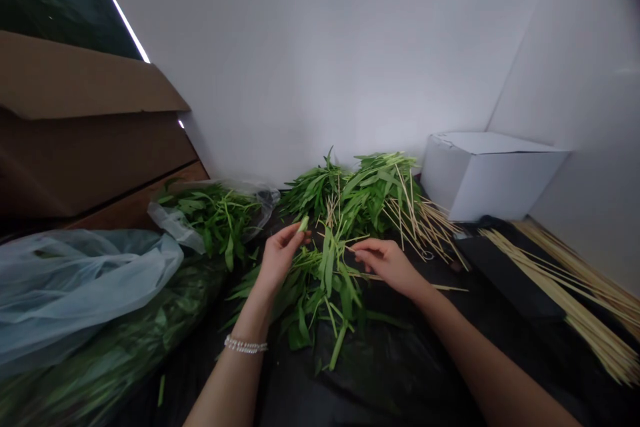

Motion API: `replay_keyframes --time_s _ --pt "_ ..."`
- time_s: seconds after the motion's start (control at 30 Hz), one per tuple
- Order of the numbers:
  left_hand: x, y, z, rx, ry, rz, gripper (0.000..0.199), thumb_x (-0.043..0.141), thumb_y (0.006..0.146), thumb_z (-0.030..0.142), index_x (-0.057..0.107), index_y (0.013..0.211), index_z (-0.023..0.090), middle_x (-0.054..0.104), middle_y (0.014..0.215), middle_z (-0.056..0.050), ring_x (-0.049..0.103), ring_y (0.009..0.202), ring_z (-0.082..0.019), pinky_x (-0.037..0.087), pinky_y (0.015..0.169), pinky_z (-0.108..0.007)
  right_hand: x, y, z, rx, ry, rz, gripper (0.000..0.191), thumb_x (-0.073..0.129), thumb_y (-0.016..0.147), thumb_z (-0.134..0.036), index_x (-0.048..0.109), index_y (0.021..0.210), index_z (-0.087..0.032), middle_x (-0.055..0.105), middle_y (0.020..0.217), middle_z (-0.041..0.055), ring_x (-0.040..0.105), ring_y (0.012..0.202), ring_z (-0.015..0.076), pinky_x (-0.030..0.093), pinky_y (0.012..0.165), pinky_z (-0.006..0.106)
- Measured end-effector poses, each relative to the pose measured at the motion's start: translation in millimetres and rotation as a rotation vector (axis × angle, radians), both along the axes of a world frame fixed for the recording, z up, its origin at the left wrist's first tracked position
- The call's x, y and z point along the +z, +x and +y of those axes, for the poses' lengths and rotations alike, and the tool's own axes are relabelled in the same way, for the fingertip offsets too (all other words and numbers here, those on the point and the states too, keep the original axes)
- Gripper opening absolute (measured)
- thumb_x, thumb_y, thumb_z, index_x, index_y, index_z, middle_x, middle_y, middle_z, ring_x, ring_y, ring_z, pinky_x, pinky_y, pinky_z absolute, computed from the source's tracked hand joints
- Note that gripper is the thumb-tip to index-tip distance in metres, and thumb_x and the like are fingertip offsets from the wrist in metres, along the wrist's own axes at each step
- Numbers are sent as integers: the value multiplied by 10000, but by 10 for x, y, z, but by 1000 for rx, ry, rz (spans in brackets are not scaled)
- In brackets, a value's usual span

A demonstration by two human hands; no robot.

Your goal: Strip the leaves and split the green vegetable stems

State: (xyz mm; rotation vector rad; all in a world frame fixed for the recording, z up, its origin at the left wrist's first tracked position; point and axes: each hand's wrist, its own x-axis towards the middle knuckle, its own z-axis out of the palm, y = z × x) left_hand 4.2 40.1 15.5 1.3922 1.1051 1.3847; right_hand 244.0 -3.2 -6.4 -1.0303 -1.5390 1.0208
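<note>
My left hand (283, 250), with a beaded bracelet at the wrist, is closed on a short pale-green stem (303, 223). Opposite it, my right hand (383, 259) pinches the end of a thin light stick (351, 249). Leafy green stems (327, 263) lie between and below both hands on the black surface (300, 393), one thick cut stem end pointing toward me. Just behind them sits a larger heap of greens (373, 190), with many thin wooden sticks (425, 227) fanned out at its right side.
At left are a cardboard box (90, 153), an open clear bag of greens (215, 210) and a bluish plastic bag (85, 280). A white box (495, 170) stands back right, near long sticks (565, 300) and a black flat object (510, 277). White walls rise behind.
</note>
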Motion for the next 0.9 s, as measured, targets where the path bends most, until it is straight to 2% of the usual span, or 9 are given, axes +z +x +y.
replay_keyframes --time_s 0.13,0.33,0.63,0.9 --pt "-28 102 -34 -24 -9 33 562 758 658 491 699 1079 124 753 935 -100 696 808 -211 522 856 -372 -39 -35 1 -107 143 -98 213 581 827 -320 727 928 -203 683 788 30 567 556 118 453 517 239" --pt "1 207 -103 -9 36 74 494 731 696 471 720 1052 130 756 914 -91 696 808 -217 533 824 -353 -39 -42 -6 -154 272 -218 197 555 860 -277 732 931 -224 693 806 34 635 726 164 492 667 277" --pt "5 271 -141 26 97 126 410 709 729 408 731 1036 137 759 862 -68 697 809 -213 528 826 -336 -41 -54 -15 -177 315 -267 192 552 869 -223 731 938 -219 691 797 27 636 728 161 475 672 270" --pt "4 273 -145 41 102 85 394 710 736 401 731 1033 144 757 889 -66 692 792 -194 528 825 -324 -24 -45 -21 -186 324 -268 191 558 867 -220 734 942 -217 692 799 29 636 733 164 475 685 273"
